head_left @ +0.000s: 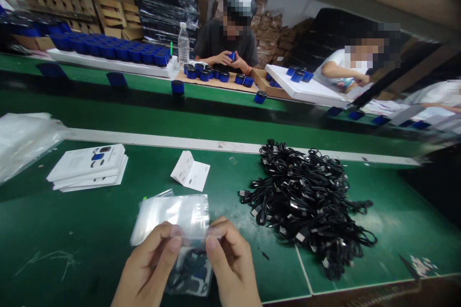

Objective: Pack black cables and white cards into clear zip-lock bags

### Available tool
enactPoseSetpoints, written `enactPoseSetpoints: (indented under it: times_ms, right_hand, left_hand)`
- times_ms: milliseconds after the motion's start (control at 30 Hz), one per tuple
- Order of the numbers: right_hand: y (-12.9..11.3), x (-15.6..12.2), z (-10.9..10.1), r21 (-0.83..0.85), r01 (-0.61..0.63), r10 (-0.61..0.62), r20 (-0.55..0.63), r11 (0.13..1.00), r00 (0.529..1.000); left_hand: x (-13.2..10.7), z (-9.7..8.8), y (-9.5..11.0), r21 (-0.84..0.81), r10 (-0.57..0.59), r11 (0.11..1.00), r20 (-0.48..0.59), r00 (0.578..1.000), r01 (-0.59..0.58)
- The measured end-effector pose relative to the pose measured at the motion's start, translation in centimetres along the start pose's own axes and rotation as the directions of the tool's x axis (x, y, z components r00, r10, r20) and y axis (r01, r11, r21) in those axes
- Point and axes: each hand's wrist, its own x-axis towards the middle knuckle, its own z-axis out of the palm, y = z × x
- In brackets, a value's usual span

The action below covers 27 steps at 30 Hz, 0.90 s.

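Observation:
My left hand (153,264) and my right hand (230,259) pinch the top edge of a small clear plastic bag (190,268) near the table's front edge. Inside the bag I see a dark coiled cable and a white leaflet. Both thumbs and forefingers press on the bag's mouth. Just beyond my fingers lie several empty clear bags (173,213). A folded white leaflet (190,171) lies further back. A stack of white leaflets (88,168) sits to the left. A big heap of black cables (306,199) lies to the right.
A pile of clear plastic (21,141) lies at the far left on the green table (72,230). Beyond it runs a conveyor belt (144,110) with blue cylinders (177,87). Across it three people sit with trays of blue cylinders (108,50) and a water bottle (183,45).

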Motion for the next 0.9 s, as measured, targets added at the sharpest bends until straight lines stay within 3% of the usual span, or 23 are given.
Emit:
enactPoseSetpoints:
  times_ms: [233, 333, 433, 500, 733, 833, 900]
  right_hand:
    - [-0.4, 0.5, -0.4, -0.064, 0.137, -0.136, 0.018, 0.989, 0.991]
    - [-0.4, 0.5, -0.4, -0.125, 0.116, -0.105, 0.088, 0.985, 0.991]
    - [-0.5, 0.6, -0.5, -0.158, 0.045, -0.025, 0.128, 0.986, 0.992]
    - [-0.6, 0.7, -0.5, -0.152, 0.051, -0.035, 0.108, 0.987, 0.994]
    - [-0.1, 0.3, 0.2, -0.238, 0.201, -0.191, 0.067, 0.95, 0.979]
    - [0.2, 0.0, 0.5, -0.23, 0.246, -0.243, 0.042, 0.942, 0.969]
    - [0.2, -0.1, 0.5, -0.208, 0.269, -0.253, 0.102, 0.94, 0.962]
  left_hand:
    - [0.5, -0.7, 0.4, 0.037, -0.005, 0.999, 0.057, 0.998, 0.003]
    - [0.7, -1.0, -0.2, 0.081, 0.029, 0.996, 0.043, 0.999, -0.033]
    - [1.0, -1.2, -0.4, 0.149, 0.04, 0.986, 0.18, 0.983, -0.067]
    - [1.0, -1.1, -0.2, 0.152, 0.013, 0.987, 0.242, 0.97, -0.051]
    - [0.6, -0.1, 0.3, 0.123, -0.034, 0.992, 0.187, 0.982, 0.011]
    - [0.5, -0.9, -0.4, 0.138, -0.039, 0.99, 0.145, 0.989, 0.019]
    - [0.3, -2.2, -1.3, 0.142, -0.019, 0.99, 0.094, 0.995, 0.005]
